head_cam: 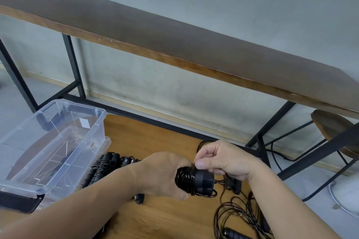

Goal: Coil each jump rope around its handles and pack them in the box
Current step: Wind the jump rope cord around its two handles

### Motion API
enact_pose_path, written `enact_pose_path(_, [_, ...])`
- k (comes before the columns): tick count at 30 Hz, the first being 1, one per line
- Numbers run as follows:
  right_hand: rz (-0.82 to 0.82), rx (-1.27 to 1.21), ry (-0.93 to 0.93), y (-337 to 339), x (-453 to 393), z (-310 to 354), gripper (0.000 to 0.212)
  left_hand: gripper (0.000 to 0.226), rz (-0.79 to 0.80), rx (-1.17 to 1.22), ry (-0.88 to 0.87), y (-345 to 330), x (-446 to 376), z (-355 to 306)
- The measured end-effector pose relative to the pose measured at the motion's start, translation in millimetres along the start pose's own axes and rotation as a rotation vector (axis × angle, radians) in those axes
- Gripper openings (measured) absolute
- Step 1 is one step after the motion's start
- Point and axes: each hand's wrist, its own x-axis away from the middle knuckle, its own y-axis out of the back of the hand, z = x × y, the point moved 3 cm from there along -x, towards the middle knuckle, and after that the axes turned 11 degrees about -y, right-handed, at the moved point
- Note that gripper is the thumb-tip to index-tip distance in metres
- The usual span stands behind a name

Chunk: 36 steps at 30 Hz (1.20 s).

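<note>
My left hand [165, 174] grips a pair of black jump rope handles [202, 179] with thin black rope wound round them. My right hand [223, 159] pinches the rope just above the handles' end, thumb and fingers closed on it. Loose black rope [235, 213] trails from the bundle onto the wooden table at lower right. A pile of coiled black jump ropes [104, 167] lies left of my hands, beside the clear plastic box [91, 110]. The box stands at the left with nothing visible inside it.
A clear lid [58, 178] lies under or against the box. A long wooden bench table [174, 40] on black metal legs crosses behind. A round brown stool [334, 126] stands at right, with a white object [347, 198] on the floor.
</note>
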Motion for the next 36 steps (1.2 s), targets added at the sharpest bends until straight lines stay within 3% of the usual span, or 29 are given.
enact_pose_path(3, [0.013, -0.231, 0.023, -1, -11, -18, 0.025, 0.036, -0.067, 0.254, -0.013, -2, 3, -2])
enact_pose_path(7, [0.002, -0.437, 0.040, -12, -20, -37, 0.013, 0.029, -0.214, 0.282, -0.019, -3, 1, 0])
enact_pose_path(10, [-0.044, -0.544, 0.068, -21, -22, -42, 0.016, 0.023, -0.303, 0.384, 0.005, -3, 0, 7])
enact_pose_path(12, [-0.084, -0.587, 0.067, -26, -21, -46, 0.018, 0.027, -0.332, 0.439, 0.033, -6, 1, 11])
enact_pose_path(16, [-0.135, -0.595, 0.061, -32, -18, -53, 0.020, 0.064, -0.329, 0.457, 0.023, -13, -1, 17])
enact_pose_path(20, [-0.203, -0.550, 0.001, -40, -11, -61, 0.030, 0.045, -0.405, 0.529, -0.012, -7, 0, 19])
enact_pose_path(23, [-0.307, -0.356, -0.058, -47, 0, -58, 0.035, 0.040, -0.404, 0.500, 0.018, -6, 1, 22])
enact_pose_path(27, [-0.431, 0.160, -0.135, -55, 11, -40, 0.040, 0.037, -0.436, 0.436, 0.079, -14, -2, 29])
enact_pose_path(36, [-0.459, 0.705, -0.225, -72, 20, -28, 0.024, 0.034, -0.386, -0.196, 0.241, -22, 1, 25])
